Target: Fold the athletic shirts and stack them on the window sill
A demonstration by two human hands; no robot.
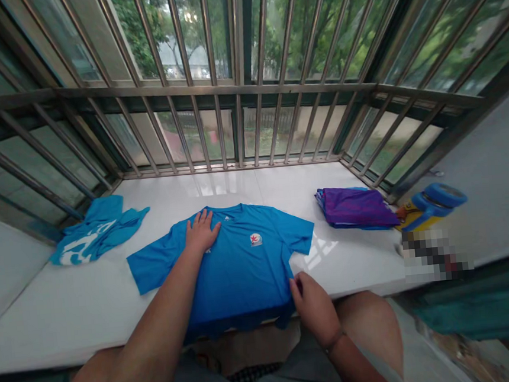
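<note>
A blue T-shirt [247,263] with a small round badge lies spread face-up on a white windowsill [353,253], its hem hanging over the front edge. My left hand [201,231] rests flat on the shirt's left shoulder near the collar, fingers stretched out. My right hand [313,305] pinches the shirt's lower right side at the sill's front edge, fingers closed on the fabric.
A crumpled light-blue shirt [95,231] lies at the left of the sill. A folded purple garment [356,207] sits at the right, beside a blue-capped yellow container [431,205]. Metal window bars [231,127] fence the back and sides. My knees are below the sill.
</note>
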